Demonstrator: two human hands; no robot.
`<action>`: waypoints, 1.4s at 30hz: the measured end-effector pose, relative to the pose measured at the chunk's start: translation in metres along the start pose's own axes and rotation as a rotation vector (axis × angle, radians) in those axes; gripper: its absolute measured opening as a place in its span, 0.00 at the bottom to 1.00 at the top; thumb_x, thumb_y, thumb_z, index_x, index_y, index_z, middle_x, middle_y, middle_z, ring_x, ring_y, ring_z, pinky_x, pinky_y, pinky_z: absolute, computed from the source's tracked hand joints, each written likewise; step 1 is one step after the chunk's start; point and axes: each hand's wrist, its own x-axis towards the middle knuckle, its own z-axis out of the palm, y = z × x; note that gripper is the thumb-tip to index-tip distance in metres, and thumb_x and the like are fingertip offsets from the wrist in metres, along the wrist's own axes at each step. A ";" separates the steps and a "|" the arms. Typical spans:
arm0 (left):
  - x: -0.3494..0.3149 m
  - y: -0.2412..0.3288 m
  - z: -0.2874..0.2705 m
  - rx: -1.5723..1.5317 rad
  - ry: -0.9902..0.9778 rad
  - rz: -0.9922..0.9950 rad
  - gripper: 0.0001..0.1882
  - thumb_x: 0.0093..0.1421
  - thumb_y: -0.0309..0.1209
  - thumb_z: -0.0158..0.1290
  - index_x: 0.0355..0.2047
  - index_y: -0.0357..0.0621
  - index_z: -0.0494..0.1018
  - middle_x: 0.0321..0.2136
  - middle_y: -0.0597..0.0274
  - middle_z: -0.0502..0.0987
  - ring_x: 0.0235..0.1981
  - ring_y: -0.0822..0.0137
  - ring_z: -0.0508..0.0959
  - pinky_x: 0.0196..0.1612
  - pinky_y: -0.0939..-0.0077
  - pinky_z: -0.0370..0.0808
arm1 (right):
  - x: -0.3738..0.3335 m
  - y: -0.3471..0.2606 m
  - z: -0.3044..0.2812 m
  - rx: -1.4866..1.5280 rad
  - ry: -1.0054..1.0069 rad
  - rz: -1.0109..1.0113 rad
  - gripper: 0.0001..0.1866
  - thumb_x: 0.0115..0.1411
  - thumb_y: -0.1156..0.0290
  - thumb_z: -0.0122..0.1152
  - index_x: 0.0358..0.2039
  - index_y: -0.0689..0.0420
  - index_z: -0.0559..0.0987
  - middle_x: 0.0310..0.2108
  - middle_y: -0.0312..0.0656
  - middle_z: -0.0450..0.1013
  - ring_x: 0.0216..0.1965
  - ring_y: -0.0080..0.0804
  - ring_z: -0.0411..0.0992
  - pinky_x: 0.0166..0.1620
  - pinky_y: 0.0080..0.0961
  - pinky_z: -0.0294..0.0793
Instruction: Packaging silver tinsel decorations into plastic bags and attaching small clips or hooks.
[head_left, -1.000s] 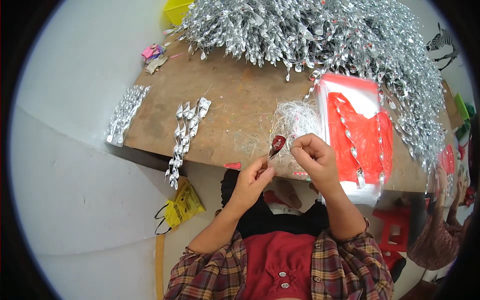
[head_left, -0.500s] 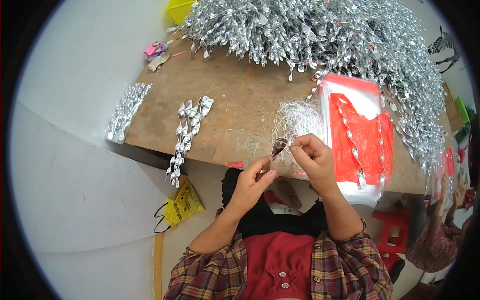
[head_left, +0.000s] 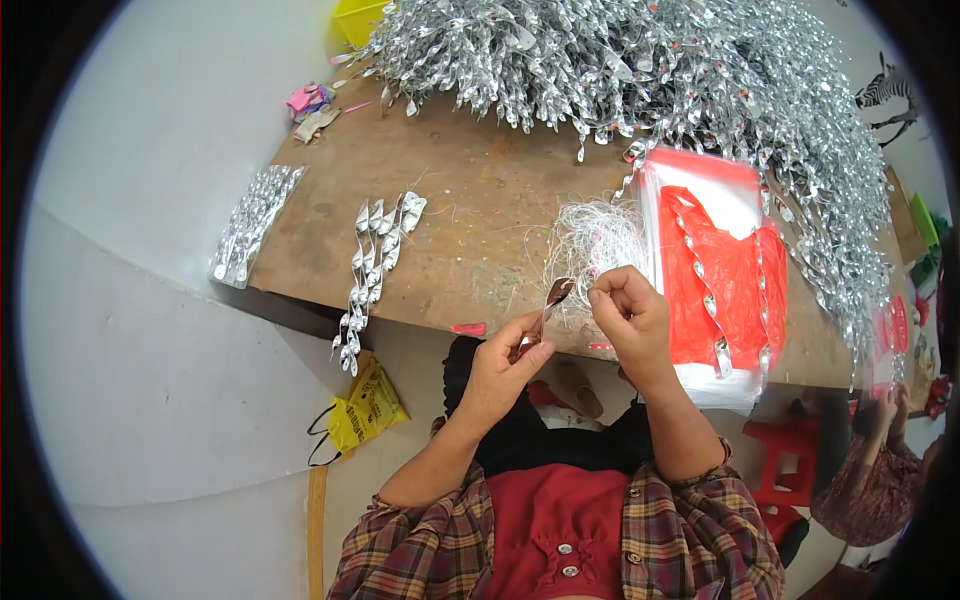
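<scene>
My left hand pinches a twisted metallic strip, whose dark, shiny tip sticks up past the fingers at the table's front edge. Just to its right, my right hand is closed in a pinch, apart from the strip. Whatever sits between those fingertips is too fine to make out. Behind both hands lies a loose tangle of white thread. Several silver twisted strips lie to the left, their lower ends hanging over the table's edge.
A huge heap of silver twisted strips covers the table's far side. White plastic bags with a red bag lie at right. Flat silver strips rest at the left edge. Another person works at far right, beside a red stool.
My right hand has drawn slightly right, away from the strip. The strip's tip now shows more fully above my left hand. The other person's hands have lowered.
</scene>
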 end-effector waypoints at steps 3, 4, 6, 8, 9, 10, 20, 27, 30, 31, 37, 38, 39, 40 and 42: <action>0.000 0.001 0.002 -0.038 0.022 -0.001 0.21 0.58 0.28 0.55 0.51 0.32 0.66 0.38 0.65 0.75 0.37 0.79 0.71 0.42 0.85 0.69 | 0.000 0.001 0.000 -0.052 0.007 -0.032 0.02 0.56 0.78 0.56 0.28 0.60 0.72 0.14 0.23 0.58 0.17 0.08 0.51 0.21 0.12 0.48; 0.000 0.001 0.001 -0.039 0.024 -0.010 0.21 0.58 0.27 0.55 0.51 0.32 0.67 0.37 0.66 0.74 0.37 0.79 0.71 0.42 0.85 0.69 | 0.000 0.000 0.001 -0.082 0.015 -0.048 0.02 0.55 0.78 0.56 0.28 0.60 0.72 0.14 0.23 0.58 0.17 0.08 0.51 0.21 0.12 0.48; 0.000 0.002 0.002 -0.041 0.025 -0.019 0.21 0.58 0.27 0.55 0.51 0.32 0.67 0.37 0.66 0.74 0.36 0.80 0.71 0.41 0.86 0.69 | -0.001 0.003 0.001 -0.113 0.018 -0.066 0.02 0.55 0.78 0.56 0.28 0.60 0.73 0.14 0.24 0.58 0.16 0.08 0.51 0.20 0.13 0.48; 0.000 0.004 0.004 -0.060 0.037 -0.029 0.21 0.58 0.26 0.55 0.51 0.32 0.67 0.37 0.67 0.74 0.36 0.80 0.71 0.41 0.86 0.69 | -0.001 0.004 0.000 -0.146 0.023 -0.084 0.02 0.55 0.78 0.57 0.28 0.60 0.73 0.13 0.24 0.58 0.16 0.08 0.51 0.20 0.13 0.48; 0.000 0.004 0.003 -0.060 0.038 -0.028 0.21 0.58 0.26 0.55 0.51 0.32 0.67 0.37 0.67 0.74 0.36 0.80 0.71 0.41 0.86 0.69 | -0.001 0.005 0.001 -0.156 0.032 -0.108 0.02 0.55 0.78 0.57 0.28 0.60 0.73 0.13 0.24 0.58 0.16 0.08 0.51 0.20 0.13 0.48; 0.000 0.004 0.003 -0.059 0.037 -0.029 0.21 0.58 0.26 0.56 0.51 0.33 0.67 0.37 0.66 0.74 0.36 0.80 0.71 0.41 0.86 0.69 | -0.001 0.005 0.001 -0.166 0.041 -0.133 0.02 0.55 0.78 0.57 0.28 0.60 0.73 0.13 0.24 0.58 0.16 0.08 0.51 0.20 0.13 0.48; 0.000 0.005 0.003 -0.050 0.033 -0.040 0.21 0.57 0.26 0.56 0.51 0.33 0.67 0.37 0.67 0.74 0.36 0.80 0.71 0.40 0.86 0.69 | -0.003 0.008 0.002 -0.169 0.057 -0.153 0.02 0.55 0.79 0.57 0.29 0.60 0.73 0.13 0.24 0.57 0.16 0.08 0.51 0.20 0.12 0.49; 0.000 0.004 0.004 -0.069 0.028 -0.051 0.22 0.57 0.26 0.56 0.51 0.33 0.67 0.38 0.67 0.74 0.37 0.80 0.71 0.41 0.86 0.69 | -0.003 0.002 0.003 -0.277 0.096 -0.248 0.03 0.52 0.79 0.59 0.27 0.58 0.74 0.12 0.27 0.57 0.17 0.14 0.53 0.21 0.17 0.52; 0.000 0.003 0.004 -0.074 0.039 -0.046 0.21 0.58 0.26 0.55 0.51 0.32 0.67 0.39 0.66 0.73 0.37 0.80 0.71 0.42 0.86 0.69 | -0.005 0.001 0.005 -0.362 0.110 -0.329 0.04 0.49 0.79 0.60 0.26 0.56 0.75 0.11 0.30 0.58 0.18 0.20 0.55 0.23 0.21 0.54; 0.000 0.004 0.005 -0.094 0.036 -0.045 0.21 0.58 0.25 0.55 0.51 0.32 0.67 0.39 0.65 0.73 0.37 0.80 0.71 0.42 0.86 0.69 | -0.005 0.001 0.006 -0.385 0.112 -0.349 0.05 0.48 0.79 0.61 0.25 0.55 0.75 0.11 0.31 0.58 0.19 0.24 0.55 0.24 0.23 0.55; 0.000 0.002 0.005 -0.093 0.044 -0.040 0.21 0.57 0.24 0.55 0.51 0.32 0.67 0.40 0.65 0.73 0.38 0.79 0.71 0.42 0.86 0.69 | -0.008 -0.002 0.009 -0.407 0.099 -0.376 0.06 0.47 0.78 0.62 0.25 0.54 0.75 0.11 0.31 0.59 0.18 0.26 0.54 0.25 0.25 0.55; -0.001 0.001 0.005 -0.072 0.047 -0.031 0.21 0.57 0.24 0.56 0.50 0.32 0.67 0.40 0.65 0.73 0.38 0.79 0.71 0.43 0.86 0.69 | -0.008 -0.002 0.010 -0.407 0.099 -0.377 0.06 0.47 0.78 0.62 0.25 0.54 0.75 0.11 0.31 0.59 0.18 0.26 0.54 0.25 0.25 0.55; -0.001 0.002 0.005 -0.072 0.047 -0.031 0.21 0.57 0.24 0.56 0.50 0.32 0.67 0.40 0.65 0.73 0.38 0.79 0.71 0.43 0.86 0.69 | -0.008 -0.002 0.010 -0.413 0.088 -0.384 0.06 0.47 0.78 0.62 0.25 0.53 0.75 0.11 0.31 0.59 0.18 0.26 0.54 0.25 0.25 0.55; -0.001 0.003 0.006 -0.081 0.050 -0.030 0.21 0.57 0.24 0.56 0.50 0.33 0.67 0.40 0.66 0.73 0.38 0.79 0.71 0.43 0.86 0.69 | -0.008 -0.002 0.010 -0.419 0.076 -0.390 0.06 0.47 0.78 0.62 0.25 0.53 0.75 0.11 0.31 0.59 0.18 0.26 0.54 0.25 0.25 0.55; -0.001 0.004 0.006 -0.090 0.054 -0.028 0.21 0.57 0.24 0.56 0.50 0.33 0.67 0.40 0.66 0.73 0.39 0.79 0.71 0.43 0.85 0.69 | -0.009 -0.002 0.011 -0.409 0.076 -0.387 0.06 0.47 0.78 0.62 0.25 0.53 0.75 0.11 0.31 0.59 0.18 0.26 0.54 0.25 0.25 0.55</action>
